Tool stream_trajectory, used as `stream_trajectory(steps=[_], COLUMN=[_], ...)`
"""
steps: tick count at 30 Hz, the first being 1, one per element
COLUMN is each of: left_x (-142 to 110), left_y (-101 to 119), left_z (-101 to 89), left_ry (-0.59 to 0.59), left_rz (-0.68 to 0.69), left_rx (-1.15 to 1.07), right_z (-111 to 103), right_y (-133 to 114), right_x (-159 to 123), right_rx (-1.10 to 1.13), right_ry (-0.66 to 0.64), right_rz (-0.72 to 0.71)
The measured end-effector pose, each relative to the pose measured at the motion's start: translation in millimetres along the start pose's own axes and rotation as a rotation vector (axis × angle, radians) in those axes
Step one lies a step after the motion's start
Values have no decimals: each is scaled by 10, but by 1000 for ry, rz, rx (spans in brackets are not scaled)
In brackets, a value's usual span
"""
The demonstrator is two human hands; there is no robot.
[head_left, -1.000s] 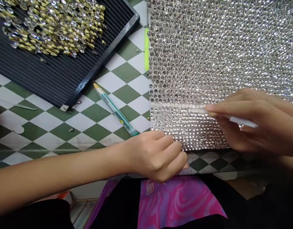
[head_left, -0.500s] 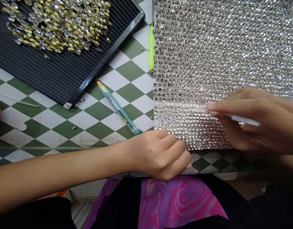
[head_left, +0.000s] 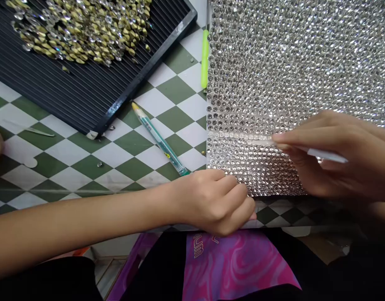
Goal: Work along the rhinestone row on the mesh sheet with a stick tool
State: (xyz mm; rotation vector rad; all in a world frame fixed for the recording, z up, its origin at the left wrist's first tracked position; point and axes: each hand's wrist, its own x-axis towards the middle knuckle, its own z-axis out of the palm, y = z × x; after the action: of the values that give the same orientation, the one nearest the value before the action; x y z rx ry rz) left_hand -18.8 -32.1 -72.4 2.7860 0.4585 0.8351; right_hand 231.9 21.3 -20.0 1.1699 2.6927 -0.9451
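Observation:
A sheet of clear rhinestones (head_left: 274,83) set in close rows lies on the table at the right. Over its lower rows, my right hand (head_left: 339,150) pinches a slim white stick-like tool (head_left: 327,155), whose pale tip points left along a row that looks lighter than its neighbours. My left hand (head_left: 220,202) is closed in a fist, knuckles up, resting across the sheet's lower left corner and the table's front edge. Its fingertips are curled under, so anything inside is hidden. Just behind that wrist lies a green pencil (head_left: 163,144) with a yellow tip.
A black ribbed tray (head_left: 54,88) at upper left bears a heap of gold-backed loose rhinestones (head_left: 89,33). A lime-green handle (head_left: 204,58) lies along the sheet's left edge. Tweezers (head_left: 39,132) and a loose stone (head_left: 100,164) rest on the checkered tablecloth (head_left: 123,144). A pink-purple packet (head_left: 236,263) is below.
The whole view has shifted slightly, with table items appearing a little further right. My right hand and its tool have moved slightly left relative to the sheet. My left fist stays in place.

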Motion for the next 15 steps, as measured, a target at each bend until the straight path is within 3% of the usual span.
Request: stream_trajectory(steps=[2, 5, 10, 15], left_x=[3, 4, 6, -1], left_y=[-3, -4, 2, 4], left_z=[-2, -2, 8, -6], left_ry=[2, -7, 13, -1], left_rz=[3, 3, 9, 3], left_rx=[-2, 0, 14, 18], right_z=[-58, -109, -85, -92], right_y=[98, 166, 100, 103], right_x=[-28, -19, 101, 49], right_rx=[50, 34, -20, 8], right_ry=[-72, -55, -173, -79], right_rz=[-87, -56, -91, -47])
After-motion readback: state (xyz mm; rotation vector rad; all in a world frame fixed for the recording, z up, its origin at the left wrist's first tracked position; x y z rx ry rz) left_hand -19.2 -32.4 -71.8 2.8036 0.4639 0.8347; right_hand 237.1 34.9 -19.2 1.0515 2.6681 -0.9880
